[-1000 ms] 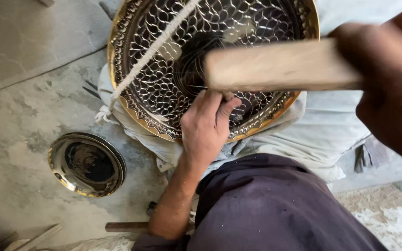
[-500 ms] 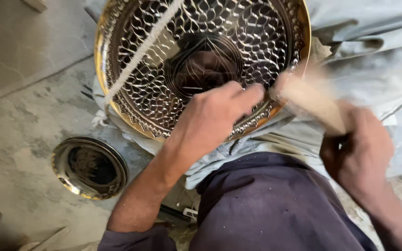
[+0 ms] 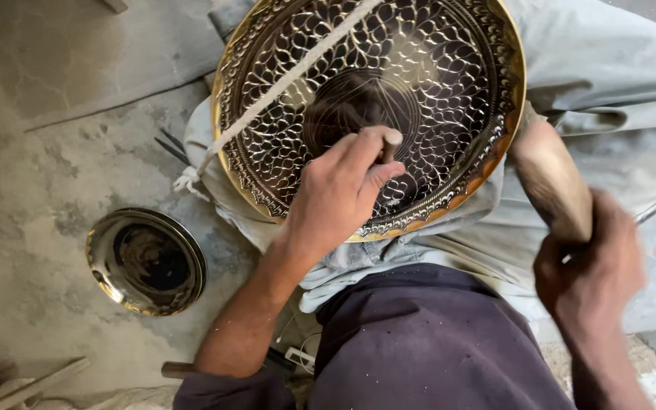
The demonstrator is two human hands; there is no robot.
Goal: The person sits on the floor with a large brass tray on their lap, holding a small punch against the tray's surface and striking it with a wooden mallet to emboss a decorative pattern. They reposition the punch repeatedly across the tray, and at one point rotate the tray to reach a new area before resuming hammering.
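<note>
Brass tray (image 3: 449, 91), large, round and covered with a chased leaf pattern, rests tilted across the person's lap on pale grey cloth (image 3: 609, 99), its lower rim toward the body and its upper rim cut off by the top edge of the view. The left hand (image 3: 339, 193) reaches in from the lower left with the forearm extended and the wrist slightly bent; its fingers are clenched around a thin punch (image 3: 390, 144), whose blunt top end shows above the knuckles. The tip is hidden behind the fingers, so contact with the metal cannot be confirmed. The hand lies over the lower half of the tray, just below its dark centre. The right hand (image 3: 590, 269) is held at the right, beside the tray's lower right rim and apart from it, fist closed around the handle of a wooden mallet (image 3: 552, 182), whose head points up toward the rim and is blurred. A pale cord (image 3: 282, 87) crosses the tray diagonally to a knot at its left rim. A smaller round metal dish (image 3: 146, 262) lies on the concrete floor (image 3: 32, 175), well to the left.
</note>
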